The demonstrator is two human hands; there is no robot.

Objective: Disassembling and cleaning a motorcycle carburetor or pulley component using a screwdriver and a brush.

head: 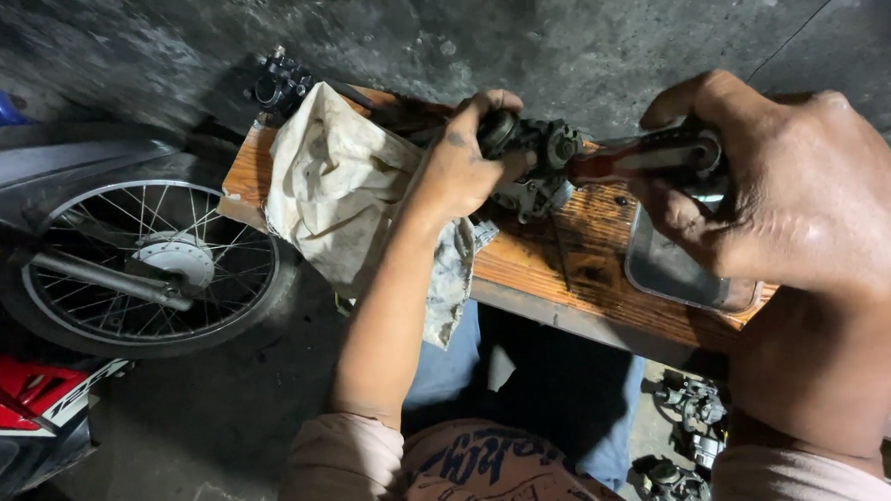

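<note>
My left hand (462, 165) grips a dark, greasy metal engine part (537, 161) and holds it just above a wooden bench (566, 260). My right hand (773, 191) is closed round the red and black handle of a screwdriver (642, 159). Its tip points left into the metal part. A dirty white rag (338, 190) lies on the bench under my left wrist and hangs over the near edge.
A shallow metal tray (672, 276) lies on the bench below my right hand. A motorcycle wheel (151, 263) stands at the left, with red bodywork (16, 399) nearer me. Small metal parts lie on the floor (688, 410) and at the bench's far corner (278, 84).
</note>
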